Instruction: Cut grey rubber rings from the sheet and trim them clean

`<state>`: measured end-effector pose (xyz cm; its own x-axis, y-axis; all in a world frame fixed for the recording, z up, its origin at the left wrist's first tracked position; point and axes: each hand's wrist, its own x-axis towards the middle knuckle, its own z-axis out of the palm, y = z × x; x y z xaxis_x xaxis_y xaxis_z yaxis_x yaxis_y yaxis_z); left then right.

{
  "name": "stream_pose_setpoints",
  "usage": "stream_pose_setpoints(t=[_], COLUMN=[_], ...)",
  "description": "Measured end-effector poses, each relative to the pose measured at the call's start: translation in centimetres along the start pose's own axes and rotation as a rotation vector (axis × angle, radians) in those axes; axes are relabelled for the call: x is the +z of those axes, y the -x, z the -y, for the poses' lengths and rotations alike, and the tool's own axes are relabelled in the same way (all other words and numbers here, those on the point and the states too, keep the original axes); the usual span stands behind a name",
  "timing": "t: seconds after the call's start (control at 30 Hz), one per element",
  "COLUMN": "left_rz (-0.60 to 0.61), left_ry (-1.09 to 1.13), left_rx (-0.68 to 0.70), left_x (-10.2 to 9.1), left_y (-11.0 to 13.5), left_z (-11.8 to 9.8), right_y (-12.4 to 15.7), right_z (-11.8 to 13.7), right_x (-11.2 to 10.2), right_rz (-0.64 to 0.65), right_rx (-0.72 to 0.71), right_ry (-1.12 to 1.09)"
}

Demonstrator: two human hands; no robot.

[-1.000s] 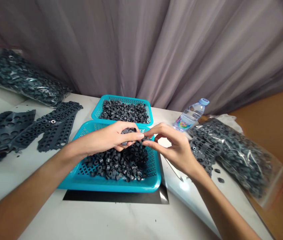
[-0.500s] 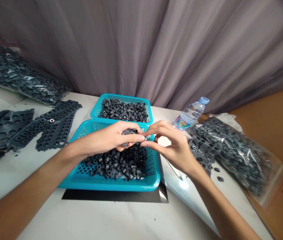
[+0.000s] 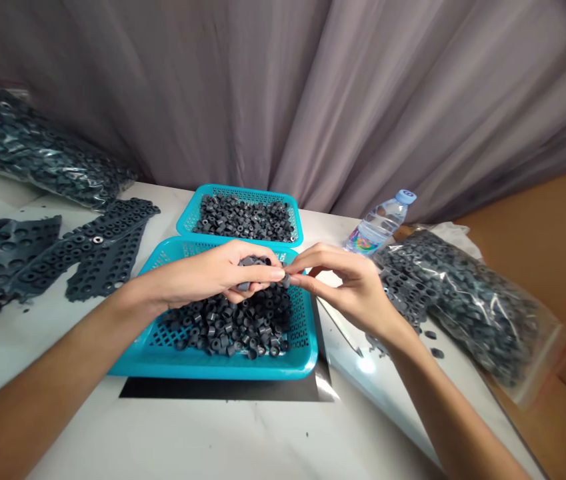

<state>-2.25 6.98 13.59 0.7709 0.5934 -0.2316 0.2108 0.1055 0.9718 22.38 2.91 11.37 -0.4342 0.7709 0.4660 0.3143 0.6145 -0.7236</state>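
Note:
My left hand [image 3: 223, 275] hovers over the near blue basket [image 3: 213, 363], fingers curled round a handful of small dark grey rubber rings [image 3: 255, 261]. My right hand [image 3: 350, 283] meets it fingertip to fingertip and pinches one small ring [image 3: 287, 280] between thumb and forefinger. The near basket holds a heap of loose grey rings [image 3: 233, 323]. A second blue basket [image 3: 190, 217] behind it is also filled with rings.
Punched grey rubber sheets [image 3: 53, 257] lie at the left, with a clear bag of rings [image 3: 37, 160] behind them. At the right are a water bottle [image 3: 377, 223] and another bag of rings [image 3: 467, 300]. A black mat [image 3: 223, 389] lies under the near basket. A grey curtain hangs behind.
Both hands stay together over the near basket; the fingertips have shifted slightly as a ring is worked between them. The view has drifted a little.

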Motion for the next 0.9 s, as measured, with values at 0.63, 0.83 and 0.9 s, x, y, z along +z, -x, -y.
stream_pose_setpoints(t=[0.63, 0.83, 0.9], left_rz=[-0.247, -0.143, -0.1], left_ry=[-0.405, -0.305, -0.214], left_rx=[0.084, 0.037, 0.025], left_x=[1.6, 0.7, 0.3], left_y=[0.1, -0.3, -0.5], left_z=[0.5, 0.7, 0.8], right_y=[0.2, 0.2, 0.2], right_z=[0.2, 0.1, 0.2], right_x=[0.4, 0.2, -0.2], right_rz=[0.029, 0.048, 0.079], right_rx=[0.105, 0.129, 0.147], right_ry=[0.108, 0.045, -0.011])
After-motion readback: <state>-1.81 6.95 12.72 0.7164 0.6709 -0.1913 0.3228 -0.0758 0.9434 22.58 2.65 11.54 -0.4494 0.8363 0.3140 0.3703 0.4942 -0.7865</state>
